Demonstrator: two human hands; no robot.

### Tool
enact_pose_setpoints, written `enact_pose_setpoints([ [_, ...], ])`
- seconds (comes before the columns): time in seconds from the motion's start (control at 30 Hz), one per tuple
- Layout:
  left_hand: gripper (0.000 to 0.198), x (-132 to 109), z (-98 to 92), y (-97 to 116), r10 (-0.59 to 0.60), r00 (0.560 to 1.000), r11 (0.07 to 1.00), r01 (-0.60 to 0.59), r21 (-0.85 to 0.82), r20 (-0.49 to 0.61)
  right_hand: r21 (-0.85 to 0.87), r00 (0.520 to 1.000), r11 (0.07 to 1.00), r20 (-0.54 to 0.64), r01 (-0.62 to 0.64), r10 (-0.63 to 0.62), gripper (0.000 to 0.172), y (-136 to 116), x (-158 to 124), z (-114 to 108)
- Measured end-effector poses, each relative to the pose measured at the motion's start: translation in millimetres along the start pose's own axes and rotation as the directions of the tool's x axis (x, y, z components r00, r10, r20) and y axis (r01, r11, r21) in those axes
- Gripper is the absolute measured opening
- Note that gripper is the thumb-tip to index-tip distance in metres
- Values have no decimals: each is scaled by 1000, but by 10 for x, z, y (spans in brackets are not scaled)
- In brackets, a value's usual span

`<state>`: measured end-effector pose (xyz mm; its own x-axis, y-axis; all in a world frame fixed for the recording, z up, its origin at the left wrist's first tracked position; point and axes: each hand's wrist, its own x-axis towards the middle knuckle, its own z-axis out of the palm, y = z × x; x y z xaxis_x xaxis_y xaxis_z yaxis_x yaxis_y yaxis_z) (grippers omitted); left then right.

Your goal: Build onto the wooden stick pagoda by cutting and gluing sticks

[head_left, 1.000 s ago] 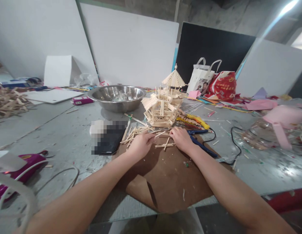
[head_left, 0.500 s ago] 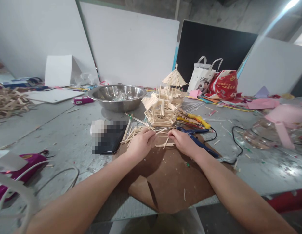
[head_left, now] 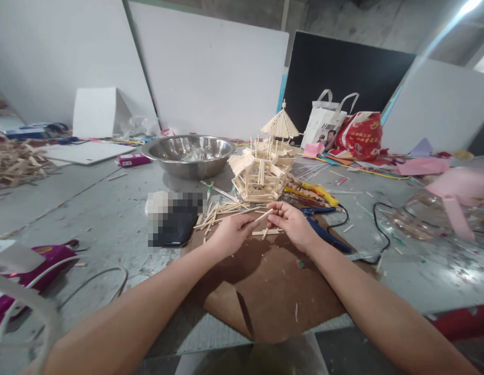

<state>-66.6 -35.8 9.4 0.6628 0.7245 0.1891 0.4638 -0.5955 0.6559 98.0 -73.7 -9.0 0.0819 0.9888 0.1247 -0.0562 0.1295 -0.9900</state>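
A short wooden stick [head_left: 262, 215] is held over the brown sheet [head_left: 273, 291], its near end pinched in my left hand [head_left: 234, 233]. Around its other end, the thumb and fingertips of my right hand [head_left: 292, 225] are closed. Just below lie a few short sticks [head_left: 270, 232], some crossing others. Beyond my hands stands a pagoda-like model [head_left: 261, 179] built of pale sticks, with a pointed roof on top. A loose pile of sticks [head_left: 216, 213] spreads behind my left hand. Blue-handled pliers [head_left: 330, 237] lie beside my right hand, partly hidden by it.
A steel basin [head_left: 189, 159] stands behind on the left, near a dark phone-like slab [head_left: 181, 221], partly blurred. At right are a yellow-handled tool [head_left: 320, 192] with a black cable and a clear pink-lidded jug [head_left: 425, 208]. A purple power strip [head_left: 50, 265] lies at left.
My left hand has drawn slightly nearer to me, lifting a short stick. My right hand has turned and risen, its fingers now meeting the stick's far end.
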Motion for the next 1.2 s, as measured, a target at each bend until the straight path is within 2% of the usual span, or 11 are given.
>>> enact_pose_setpoints([
  [0.17, 36, -10, 0, 43, -53, 997, 994, 58, -88, 51, 42, 998, 999, 66, -16, 13, 19, -8, -30, 37],
  [0.4, 40, -10, 18, 18, -73, 994, 990, 82, -114, 76, 85, 1000, 996, 6, -4, 4, 18, 27, -18, 10],
  [0.57, 40, -16, 5, 36, -99, 988, 986, 114, -121, 118, 106, 1000, 994, 9, -18, 17, 19, 22, -29, 9],
  [0.7, 36, -12, 19, 26, -64, 994, 991, 74, -112, 85, 149, 999, 988, -18, -28, 31, 19, -2, -28, -4],
  [0.93, 28, -8, 37, -27, 21, 1000, 998, -20, 60, -15, 229, 989, 971, -111, -69, 97, 19, -30, -23, -27],
  [1.2, 26, -10, 33, -42, 62, 998, 991, -60, 123, -12, 317, 981, 946, -153, -69, 123, 18, -35, -13, -41],
])
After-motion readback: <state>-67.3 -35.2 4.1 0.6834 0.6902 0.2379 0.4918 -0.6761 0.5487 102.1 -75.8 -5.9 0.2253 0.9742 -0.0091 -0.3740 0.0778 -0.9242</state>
